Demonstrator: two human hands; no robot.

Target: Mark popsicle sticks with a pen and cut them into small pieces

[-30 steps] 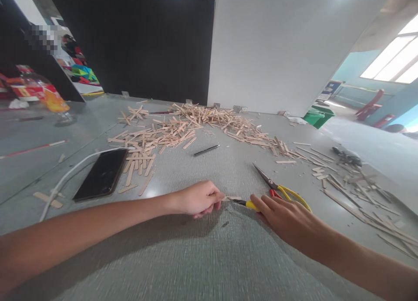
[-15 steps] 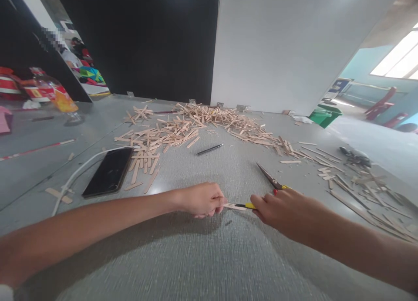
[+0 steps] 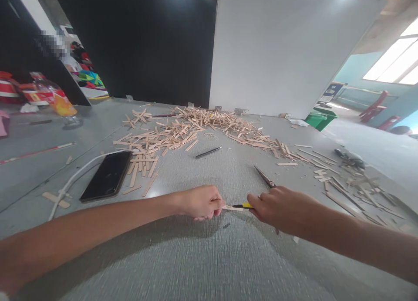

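My left hand (image 3: 202, 201), at the middle of the table, is closed around one end of a wooden craft stick (image 3: 235, 208) that points to the right. My right hand (image 3: 274, 209) grips a yellow and black craft knife (image 3: 246, 205), its dark tip lying against the stick. Most of the knife's handle is hidden in the fingers. Just beyond the right hand lie scissors (image 3: 264, 176), blades pointing away to the left; their handles are covered by the hand. A small dark scrap (image 3: 226, 225) rests on the table below the stick.
A heap of craft sticks (image 3: 183, 129) spreads across the back. A mechanical pencil (image 3: 208, 152) lies before it. To the left are a phone (image 3: 107, 175), a white cable (image 3: 76, 172) and a plastic bottle (image 3: 58, 101). Split sticks (image 3: 346, 201) are scattered right. Panels (image 3: 261, 52) stand behind.
The view has shifted slightly. My right hand has moved a little to the left and now covers the scissors' handles. Both hands keep their grip on the stick and the knife.
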